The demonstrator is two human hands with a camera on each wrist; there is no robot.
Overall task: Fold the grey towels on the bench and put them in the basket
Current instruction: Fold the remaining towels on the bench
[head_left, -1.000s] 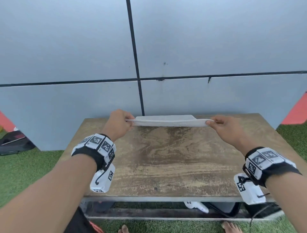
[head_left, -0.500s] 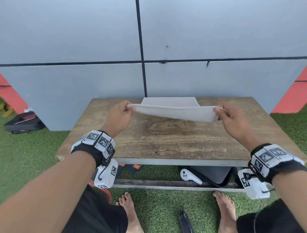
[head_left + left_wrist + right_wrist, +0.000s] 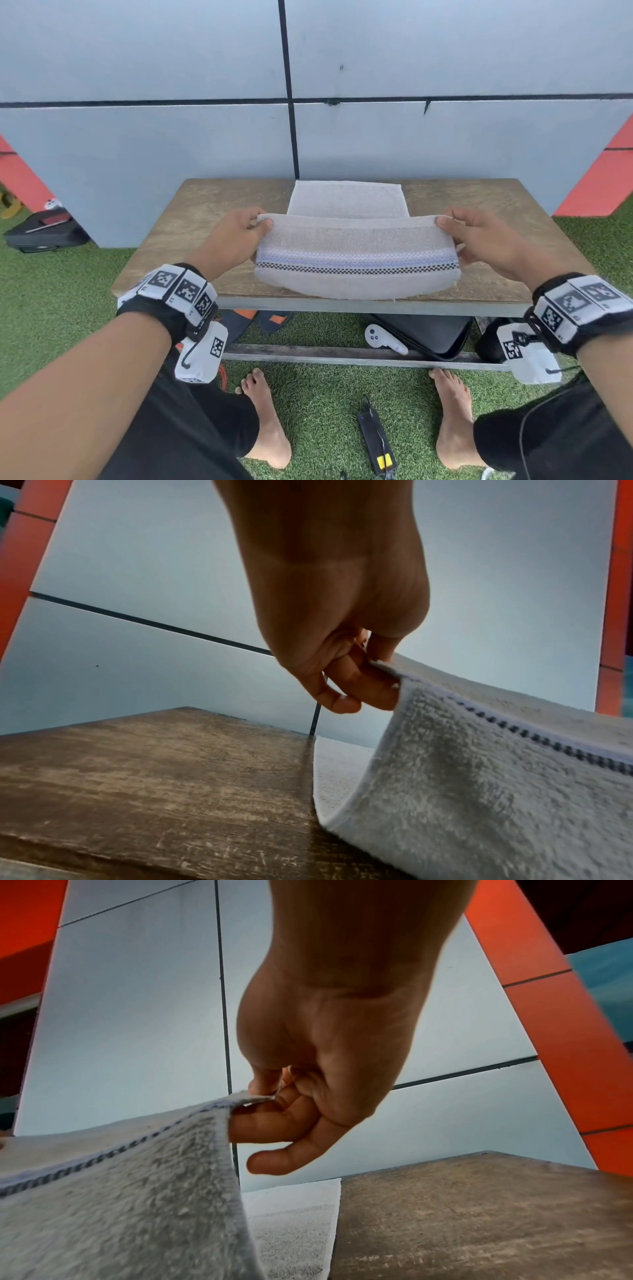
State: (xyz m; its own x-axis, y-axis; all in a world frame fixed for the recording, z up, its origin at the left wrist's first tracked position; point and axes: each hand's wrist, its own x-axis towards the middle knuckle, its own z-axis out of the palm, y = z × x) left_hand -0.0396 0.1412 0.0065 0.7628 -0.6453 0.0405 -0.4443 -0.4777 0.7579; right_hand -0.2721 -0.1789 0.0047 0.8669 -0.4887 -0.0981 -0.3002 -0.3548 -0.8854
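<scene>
A grey towel [image 3: 356, 246] with a blue and black checked band lies on the wooden bench [image 3: 191, 219], its far part flat and its near end lifted and curled toward me. My left hand [image 3: 239, 236] pinches the towel's left corner [image 3: 387, 666] between thumb and fingers. My right hand [image 3: 479, 236] pinches the right corner [image 3: 253, 1096] the same way. Both hands hold the raised edge a little above the bench. No basket is in view.
A grey panelled wall [image 3: 445, 137] stands right behind the bench. Under the bench lie a white controller [image 3: 380, 337], a black case [image 3: 431, 332] and sandals [image 3: 253, 317]. A black device [image 3: 375, 442] lies on the green turf between my bare feet. A black bag [image 3: 41, 229] sits at left.
Both hands have drawn the towel's pinched edge from the far side of the bench toward me and upward. The patterned band now faces up. The head view has tilted down.
</scene>
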